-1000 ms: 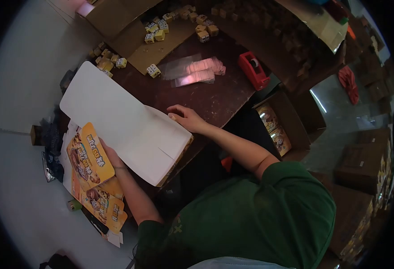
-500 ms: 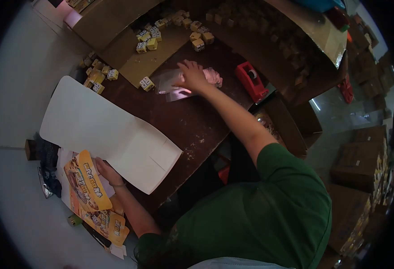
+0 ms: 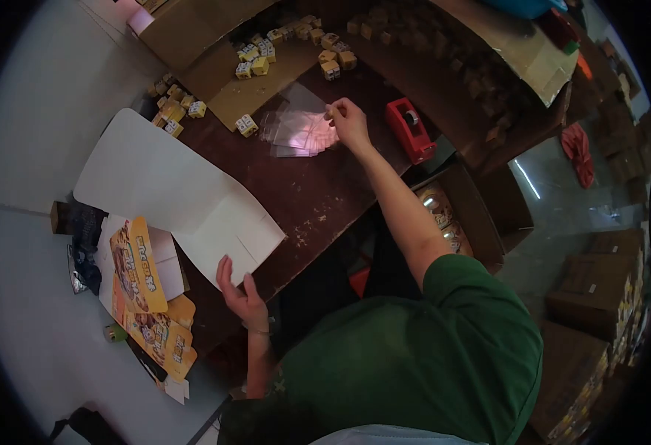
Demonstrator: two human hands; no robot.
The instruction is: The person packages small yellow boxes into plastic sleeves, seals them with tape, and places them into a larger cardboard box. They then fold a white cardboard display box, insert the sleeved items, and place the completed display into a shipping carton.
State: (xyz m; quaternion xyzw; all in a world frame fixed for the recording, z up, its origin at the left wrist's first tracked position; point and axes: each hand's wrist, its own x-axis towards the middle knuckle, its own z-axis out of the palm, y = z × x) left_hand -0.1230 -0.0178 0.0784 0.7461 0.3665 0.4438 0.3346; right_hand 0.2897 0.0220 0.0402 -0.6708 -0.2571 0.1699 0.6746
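My right hand [image 3: 348, 122] is closed in a pinch at the right end of a fanned stack of clear plastic bags [image 3: 301, 133] on the dark red table [image 3: 307, 208]. A lone bag reaches up and left from near its fingertips. My left hand [image 3: 244, 300] has its fingers apart and holds nothing, just below the lower end of a large white sheet [image 3: 170, 178]. Left of that hand lie yellow printed cardboard pieces [image 3: 144, 274].
A red tape dispenser [image 3: 411, 130] stands right of the bags. Small yellow-and-white boxes [image 3: 255, 59] lie on cardboard at the back, with more [image 3: 170, 111] at the left edge. An open carton [image 3: 481, 208] is at right.
My left hand has let go of the printed cardboard and moved right. My right hand has lifted off the bag stack and shifted right, its fingers now pinched. The view has shifted slightly.
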